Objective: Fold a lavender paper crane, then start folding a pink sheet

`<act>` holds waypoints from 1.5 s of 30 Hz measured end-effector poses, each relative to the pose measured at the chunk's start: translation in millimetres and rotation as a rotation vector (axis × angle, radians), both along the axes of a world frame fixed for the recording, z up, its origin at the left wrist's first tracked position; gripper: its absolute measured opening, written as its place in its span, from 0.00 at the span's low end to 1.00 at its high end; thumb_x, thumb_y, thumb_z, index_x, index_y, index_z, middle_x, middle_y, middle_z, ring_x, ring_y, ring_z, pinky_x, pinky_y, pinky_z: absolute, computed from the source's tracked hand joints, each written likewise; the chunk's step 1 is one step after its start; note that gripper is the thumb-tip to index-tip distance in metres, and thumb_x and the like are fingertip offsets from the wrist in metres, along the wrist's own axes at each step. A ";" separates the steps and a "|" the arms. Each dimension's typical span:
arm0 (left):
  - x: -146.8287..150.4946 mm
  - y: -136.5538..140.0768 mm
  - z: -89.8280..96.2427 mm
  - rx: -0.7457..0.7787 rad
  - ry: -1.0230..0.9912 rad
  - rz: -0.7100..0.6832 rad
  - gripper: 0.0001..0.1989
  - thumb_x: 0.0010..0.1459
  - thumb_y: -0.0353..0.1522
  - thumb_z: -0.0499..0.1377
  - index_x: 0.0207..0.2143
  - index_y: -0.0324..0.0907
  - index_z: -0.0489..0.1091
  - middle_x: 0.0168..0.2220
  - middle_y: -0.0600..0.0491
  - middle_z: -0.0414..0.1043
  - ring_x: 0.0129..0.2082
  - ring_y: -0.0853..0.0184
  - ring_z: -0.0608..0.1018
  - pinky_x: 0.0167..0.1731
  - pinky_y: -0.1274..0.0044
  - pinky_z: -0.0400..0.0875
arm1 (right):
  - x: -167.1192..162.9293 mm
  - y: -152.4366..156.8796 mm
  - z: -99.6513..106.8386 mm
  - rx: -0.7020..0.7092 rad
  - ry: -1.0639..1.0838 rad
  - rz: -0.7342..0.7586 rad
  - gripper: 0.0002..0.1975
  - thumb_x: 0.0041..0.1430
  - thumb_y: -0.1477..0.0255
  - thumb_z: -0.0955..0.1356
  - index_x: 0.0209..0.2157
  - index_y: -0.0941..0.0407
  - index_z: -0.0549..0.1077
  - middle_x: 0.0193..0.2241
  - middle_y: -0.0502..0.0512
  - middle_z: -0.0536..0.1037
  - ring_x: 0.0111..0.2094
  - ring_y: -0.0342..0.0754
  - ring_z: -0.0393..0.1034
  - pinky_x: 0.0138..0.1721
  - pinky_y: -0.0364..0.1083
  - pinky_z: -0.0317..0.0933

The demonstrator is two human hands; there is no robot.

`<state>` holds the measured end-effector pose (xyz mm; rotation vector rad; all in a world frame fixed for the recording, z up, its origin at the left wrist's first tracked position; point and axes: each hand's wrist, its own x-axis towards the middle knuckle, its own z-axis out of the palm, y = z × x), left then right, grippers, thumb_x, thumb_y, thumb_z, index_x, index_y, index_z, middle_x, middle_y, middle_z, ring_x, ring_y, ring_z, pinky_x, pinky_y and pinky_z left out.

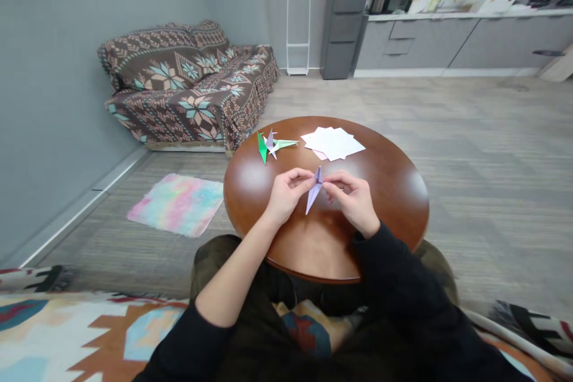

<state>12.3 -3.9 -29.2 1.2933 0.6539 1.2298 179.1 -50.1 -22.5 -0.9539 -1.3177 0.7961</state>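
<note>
Left hand and right hand each pinch the purple paper above the tabletop; light, even pressure should suit its folds.

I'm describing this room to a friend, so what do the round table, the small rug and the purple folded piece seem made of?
The round table is probably wood or veneer with a glossy finish: light reflects off its top. The small rug seems a matte, fluffy textile, given its fuzzy edges. The purple folded piece is apparently thin, matte paper, judging by its flat facets.
</note>
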 end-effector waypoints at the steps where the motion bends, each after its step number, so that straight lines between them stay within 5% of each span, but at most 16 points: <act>1: 0.0 0.1 -0.4 -0.005 0.004 0.001 0.15 0.50 0.39 0.75 0.34 0.39 0.79 0.34 0.51 0.81 0.35 0.65 0.82 0.45 0.70 0.77 | 0.0 -0.3 0.6 -0.002 0.003 -0.003 0.13 0.57 0.60 0.77 0.31 0.56 0.79 0.29 0.50 0.76 0.21 0.42 0.69 0.23 0.45 0.70; 12: 3.2 -5.4 8.3 0.096 0.049 0.049 0.14 0.47 0.39 0.76 0.28 0.40 0.78 0.38 0.49 0.77 0.41 0.63 0.80 0.48 0.69 0.76 | -4.8 1.2 -2.1 -0.016 0.019 -0.030 0.14 0.60 0.60 0.75 0.31 0.56 0.75 0.29 0.49 0.73 0.22 0.41 0.68 0.19 0.42 0.67; 20: 3.2 -4.9 7.4 0.167 0.101 0.147 0.13 0.48 0.38 0.74 0.28 0.39 0.78 0.51 0.42 0.76 0.50 0.57 0.80 0.50 0.63 0.77 | -5.7 -0.9 -2.9 -0.053 0.031 -0.025 0.13 0.59 0.60 0.75 0.33 0.55 0.76 0.23 0.48 0.76 0.21 0.44 0.71 0.20 0.43 0.69; 26: 7.8 -6.9 8.6 0.070 0.013 0.104 0.18 0.44 0.36 0.76 0.28 0.40 0.71 0.41 0.48 0.79 0.41 0.62 0.83 0.46 0.67 0.79 | -8.0 -3.5 0.0 -0.028 0.099 -0.086 0.14 0.55 0.63 0.78 0.33 0.54 0.72 0.25 0.48 0.77 0.19 0.41 0.69 0.17 0.41 0.65; 33: 4.1 -4.3 10.0 0.115 0.013 0.135 0.23 0.46 0.40 0.77 0.40 0.43 0.73 0.32 0.56 0.74 0.34 0.70 0.78 0.37 0.79 0.75 | -9.3 -1.4 -1.3 -0.015 0.149 -0.090 0.15 0.56 0.63 0.78 0.35 0.53 0.71 0.26 0.47 0.76 0.19 0.41 0.68 0.16 0.41 0.64; 37: 2.2 -5.4 8.5 -0.065 0.073 -0.078 0.23 0.61 0.53 0.63 0.43 0.42 0.74 0.25 0.56 0.72 0.22 0.72 0.74 0.23 0.81 0.69 | -7.6 -1.1 -3.9 0.024 0.091 -0.110 0.12 0.59 0.65 0.76 0.35 0.53 0.71 0.27 0.47 0.76 0.19 0.41 0.69 0.17 0.41 0.64; 40: 3.1 -7.6 8.2 -0.245 0.029 -0.222 0.25 0.58 0.54 0.65 0.40 0.40 0.75 0.29 0.51 0.78 0.26 0.69 0.80 0.28 0.79 0.74 | -5.9 -1.1 -4.8 0.087 -0.068 -0.122 0.06 0.62 0.69 0.73 0.36 0.54 0.73 0.27 0.49 0.76 0.22 0.42 0.70 0.21 0.42 0.66; 45: 3.5 -7.5 8.1 -0.271 -0.046 -0.123 0.19 0.50 0.43 0.74 0.35 0.37 0.80 0.32 0.50 0.81 0.31 0.67 0.81 0.36 0.76 0.78 | -4.3 -1.2 -3.1 0.169 -0.224 -0.115 0.03 0.63 0.73 0.71 0.33 0.54 0.77 0.33 0.53 0.77 0.29 0.45 0.71 0.29 0.45 0.68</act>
